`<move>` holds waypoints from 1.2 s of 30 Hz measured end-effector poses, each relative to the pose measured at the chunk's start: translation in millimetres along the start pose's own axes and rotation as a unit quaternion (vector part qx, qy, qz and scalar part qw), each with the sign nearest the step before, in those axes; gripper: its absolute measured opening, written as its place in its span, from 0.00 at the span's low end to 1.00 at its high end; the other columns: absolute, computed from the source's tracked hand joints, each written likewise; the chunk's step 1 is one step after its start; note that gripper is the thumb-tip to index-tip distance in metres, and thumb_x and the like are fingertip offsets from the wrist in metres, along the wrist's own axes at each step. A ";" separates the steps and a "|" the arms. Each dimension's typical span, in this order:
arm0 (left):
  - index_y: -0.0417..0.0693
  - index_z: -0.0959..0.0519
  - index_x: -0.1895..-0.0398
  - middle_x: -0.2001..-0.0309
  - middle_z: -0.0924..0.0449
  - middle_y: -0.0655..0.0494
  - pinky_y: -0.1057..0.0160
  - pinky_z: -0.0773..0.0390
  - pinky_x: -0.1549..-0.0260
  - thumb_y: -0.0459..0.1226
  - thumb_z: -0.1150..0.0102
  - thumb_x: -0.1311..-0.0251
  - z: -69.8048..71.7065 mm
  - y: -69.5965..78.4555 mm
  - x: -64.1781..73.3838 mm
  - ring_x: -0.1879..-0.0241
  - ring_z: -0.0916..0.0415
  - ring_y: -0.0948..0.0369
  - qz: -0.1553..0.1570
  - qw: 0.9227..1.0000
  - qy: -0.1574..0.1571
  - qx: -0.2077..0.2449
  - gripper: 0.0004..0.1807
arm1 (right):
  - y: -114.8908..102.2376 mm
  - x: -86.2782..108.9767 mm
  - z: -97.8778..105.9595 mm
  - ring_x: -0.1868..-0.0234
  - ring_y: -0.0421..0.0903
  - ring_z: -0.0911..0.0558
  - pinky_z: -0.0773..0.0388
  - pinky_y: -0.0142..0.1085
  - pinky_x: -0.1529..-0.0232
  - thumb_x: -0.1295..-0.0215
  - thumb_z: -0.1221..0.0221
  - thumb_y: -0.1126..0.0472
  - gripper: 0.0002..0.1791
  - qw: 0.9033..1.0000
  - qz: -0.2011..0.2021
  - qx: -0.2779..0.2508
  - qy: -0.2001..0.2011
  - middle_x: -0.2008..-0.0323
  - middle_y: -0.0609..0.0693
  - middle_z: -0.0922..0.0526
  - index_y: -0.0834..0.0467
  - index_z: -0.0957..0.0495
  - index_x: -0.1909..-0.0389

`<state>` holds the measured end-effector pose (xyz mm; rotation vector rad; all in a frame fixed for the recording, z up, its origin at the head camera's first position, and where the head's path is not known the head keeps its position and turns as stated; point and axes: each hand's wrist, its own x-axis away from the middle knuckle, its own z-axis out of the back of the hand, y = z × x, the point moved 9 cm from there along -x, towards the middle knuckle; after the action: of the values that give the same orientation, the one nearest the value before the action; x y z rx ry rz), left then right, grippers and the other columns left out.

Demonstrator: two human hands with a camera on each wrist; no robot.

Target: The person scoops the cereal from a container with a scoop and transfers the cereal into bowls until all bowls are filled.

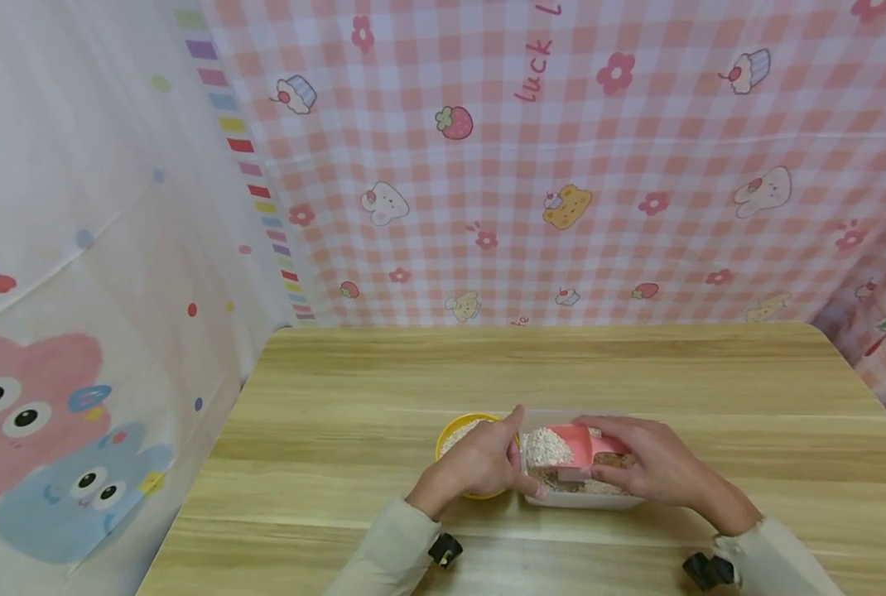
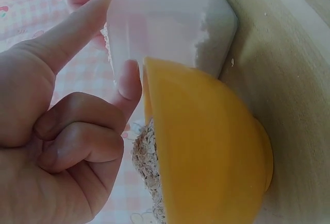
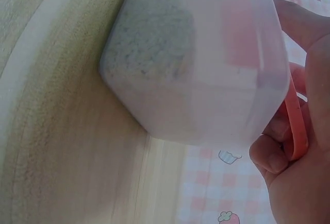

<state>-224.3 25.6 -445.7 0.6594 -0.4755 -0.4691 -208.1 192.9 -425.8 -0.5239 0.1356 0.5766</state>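
My right hand [image 1: 659, 459] grips the handle of a pink scoop [image 1: 581, 443], which carries a heap of pale oat flakes [image 1: 547, 447]. The scoop sits at the top of a translucent white plastic box [image 1: 592, 501] that has more flakes inside. At the box's left end, my left hand [image 1: 476, 462] holds the wall with thumb and forefinger spread across it; its other fingers are curled in the left wrist view. Just left of the box stands a yellow bowl [image 2: 211, 147] filled with flakes, partly covered by the left hand in the head view.
Everything stands on a wood-grain table [image 1: 339, 372]. A pink checked cloth [image 1: 413, 165] hangs behind it, and a white cartoon-printed cloth [image 1: 115, 273] hangs on the left. Single flakes lie on the tabletop beside the box in the left wrist view.
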 end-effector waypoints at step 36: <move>0.53 0.33 0.29 0.45 0.28 0.50 0.60 0.28 0.63 0.55 0.27 0.48 56.0 -67.9 40.9 0.58 0.31 0.54 0.000 0.980 0.178 0.086 0.44 | -0.2 -0.7 1.8 0.68 0.34 0.28 0.28 0.32 0.66 0.46 0.28 0.47 0.31 1.000 -0.015 -0.025 0.005 0.53 0.46 0.14 0.52 0.21 0.41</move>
<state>-240.3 -70.0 -441.5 0.8913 -0.1768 -0.3011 -208.6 193.3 -424.0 -0.5757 0.1239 0.5497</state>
